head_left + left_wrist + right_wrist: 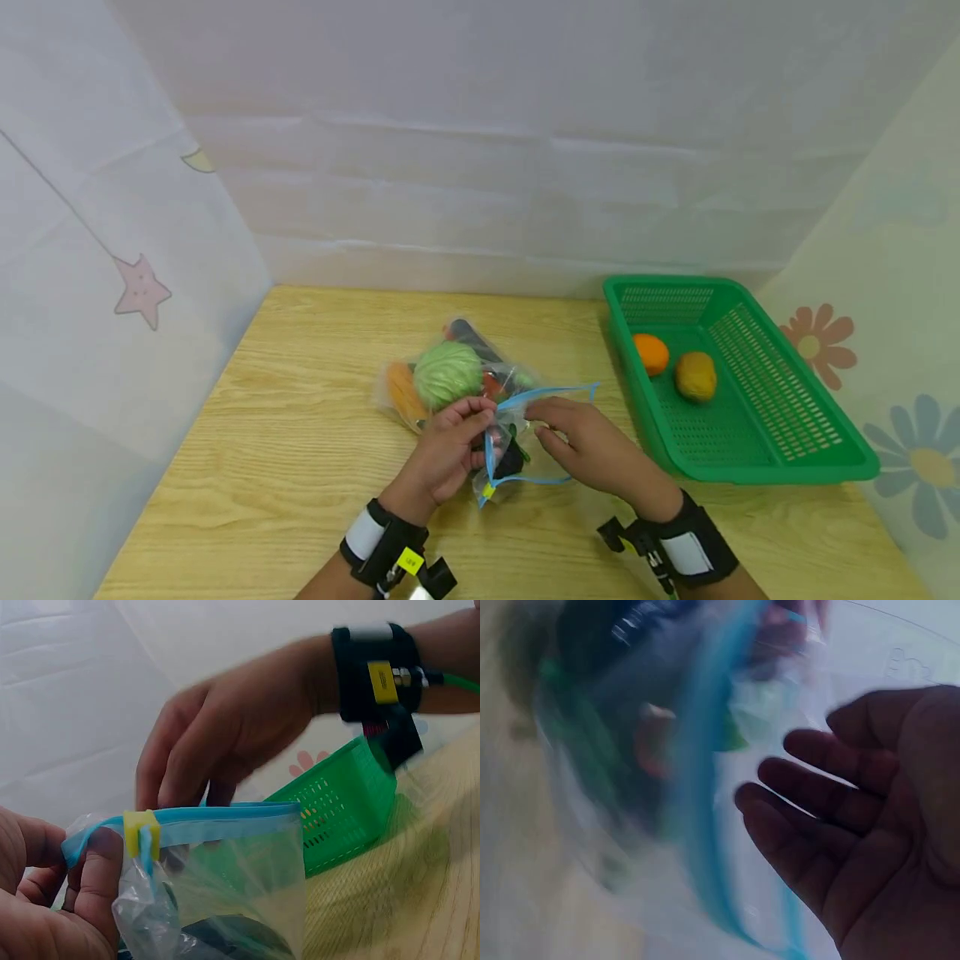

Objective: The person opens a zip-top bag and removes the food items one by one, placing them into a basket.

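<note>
With thumb and fingers, my left hand (448, 450) pinches the left edge of a clear zip bag (255, 881). The bag's blue-trimmed mouth stands open, and a yellow slider (141, 834) sits at one corner of it. Inside lie a dark, rounded item (512, 460) and something green, partly blurred. At the right side of the mouth is my right hand (596, 442), its fingers loosely bent and apart with nothing held, as the right wrist view (877, 802) shows. Just behind the hands, a second clear bag holds a pale green cabbage (447, 375) and other produce.
A green plastic basket (757, 425) stands on the right of the wooden table (277, 433). In it are an orange (651, 354) and a yellow-brown fruit (696, 377). White printed cloth (480, 192) walls the table at the back and sides.
</note>
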`<state>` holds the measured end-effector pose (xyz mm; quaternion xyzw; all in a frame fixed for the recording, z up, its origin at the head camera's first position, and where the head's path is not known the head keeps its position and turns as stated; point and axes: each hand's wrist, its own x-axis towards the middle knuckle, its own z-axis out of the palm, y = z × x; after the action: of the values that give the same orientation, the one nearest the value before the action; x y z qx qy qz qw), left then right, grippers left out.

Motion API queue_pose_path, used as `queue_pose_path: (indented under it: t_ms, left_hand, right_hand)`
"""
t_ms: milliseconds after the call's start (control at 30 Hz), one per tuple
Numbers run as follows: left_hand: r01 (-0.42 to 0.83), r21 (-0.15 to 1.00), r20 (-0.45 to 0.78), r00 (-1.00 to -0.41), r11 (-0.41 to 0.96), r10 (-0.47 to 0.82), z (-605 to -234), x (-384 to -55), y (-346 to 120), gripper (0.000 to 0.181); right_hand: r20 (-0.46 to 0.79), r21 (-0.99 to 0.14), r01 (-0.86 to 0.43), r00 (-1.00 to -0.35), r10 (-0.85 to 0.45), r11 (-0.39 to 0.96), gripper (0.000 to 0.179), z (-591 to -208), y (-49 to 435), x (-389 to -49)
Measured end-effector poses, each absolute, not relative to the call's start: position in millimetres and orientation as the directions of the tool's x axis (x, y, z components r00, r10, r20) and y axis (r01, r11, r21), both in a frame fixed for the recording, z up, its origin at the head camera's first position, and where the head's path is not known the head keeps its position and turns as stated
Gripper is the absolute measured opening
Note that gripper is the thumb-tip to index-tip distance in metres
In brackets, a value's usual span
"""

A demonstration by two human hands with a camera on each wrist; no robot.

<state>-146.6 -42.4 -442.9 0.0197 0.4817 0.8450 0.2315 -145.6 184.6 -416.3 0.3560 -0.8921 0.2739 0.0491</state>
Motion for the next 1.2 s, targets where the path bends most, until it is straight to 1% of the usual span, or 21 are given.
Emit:
queue_pose_path:
  t_ms: [133, 233, 367, 433, 467, 533, 600, 667, 700, 767, 867, 933, 1000, 1100, 1133, 1200]
  left_hand:
    - [-0.369, 0.816, -0.167, -0.887, -0.445, 0.43, -442.1, -142.8, -38.2, 0.007]
    - [-0.373, 0.813, -0.157, -0.88, -0.447, 0.448, -441.6, -140.8, -33.9, 0.007]
    - [-0.373, 0.815, -0.152, -0.876, -0.444, 0.457, -441.4, -139.7, -30.0, 0.008]
    - [-0.374, 0.816, -0.155, -0.876, -0.442, 0.456, -441.6, -139.6, -29.3, 0.009]
    - [-0.376, 0.816, -0.157, -0.875, -0.44, 0.457, -441.7, -139.6, -29.0, 0.009]
    - [-0.379, 0.815, -0.161, -0.875, -0.439, 0.457, -442.1, -139.7, -28.9, 0.009]
    - [-0.384, 0.811, -0.166, -0.874, -0.44, 0.456, -442.6, -139.8, -29.0, 0.009]
    - [-0.386, 0.811, -0.171, -0.875, -0.44, 0.452, -443.1, -139.7, -29.3, 0.009]
    - [-0.385, 0.812, -0.173, -0.877, -0.439, 0.449, -443.3, -139.5, -29.6, 0.009]
    - [-0.383, 0.813, -0.176, -0.879, -0.438, 0.442, -444.0, -139.1, -30.1, 0.009]
    - [-0.379, 0.818, -0.178, -0.882, -0.432, 0.436, -445.4, -138.6, -30.5, 0.01]
    - [-0.375, 0.821, -0.176, -0.884, -0.43, 0.434, -445.8, -138.3, -30.8, 0.01]
    - [-0.374, 0.824, -0.179, -0.884, -0.426, 0.432, -445.6, -138.4, -30.8, 0.011]
    - [-0.377, 0.827, -0.184, -0.882, -0.417, 0.433, -444.3, -139.7, -30.9, 0.012]
    - [-0.379, 0.828, -0.187, -0.882, -0.413, 0.433, -444.0, -140.4, -31.0, 0.012]
    - [-0.375, 0.83, -0.183, -0.882, -0.413, 0.434, -443.4, -141.9, -31.9, 0.011]
  right_hand:
    - [0.317, -0.432, -0.632, -0.775, -0.547, 0.644, 0.013, -441.2, 163.0, -154.7]
    - [0.341, -0.458, -0.601, -0.8, -0.494, 0.655, 0.022, -454.7, 153.7, -164.8]
    - [0.35, -0.484, -0.542, -0.839, -0.416, 0.686, 0.014, -466.3, 148.7, -175.8]
    - [0.352, -0.477, -0.501, -0.862, -0.365, 0.722, 0.014, -470.7, 149.1, -177.5]
    - [0.347, -0.474, -0.48, -0.873, -0.344, 0.739, 0.017, -472.5, 149.4, -177.7]
    - [0.343, -0.469, -0.447, -0.887, -0.31, 0.762, 0.034, -475.4, 150.4, -177.1]
    - [0.353, -0.435, -0.441, -0.886, -0.301, 0.785, 0.043, -477.7, 151.2, -177.4]
    - [0.376, -0.394, -0.454, -0.873, -0.31, 0.799, 0.044, -479.2, 151.7, -178.3]
    - [0.392, -0.381, -0.463, -0.865, -0.314, 0.8, 0.042, -479.9, 151.8, -179.4]
    - [0.403, -0.364, -0.471, -0.858, -0.32, 0.804, 0.029, -480.8, 151.8, -180.8]
    - [0.377, -0.43, -0.459, -0.874, -0.308, 0.777, 0.019, -480.1, 151.0, -183.8]
    - [0.354, -0.466, -0.441, -0.887, -0.295, 0.767, 0.022, -480.0, 151.2, -183.8]
    - [0.363, -0.477, -0.439, -0.888, -0.284, 0.761, 0.032, -479.1, 151.3, -184.8]
    - [0.393, -0.439, -0.437, -0.879, -0.269, 0.785, 0.039, -477.8, 152.6, -183.3]
    - [0.395, -0.427, -0.434, -0.879, -0.268, 0.793, 0.039, -476.7, 152.9, -182.6]
    - [0.37, -0.416, -0.42, -0.888, -0.272, 0.807, 0.039, -472.7, 153.3, -180.6]
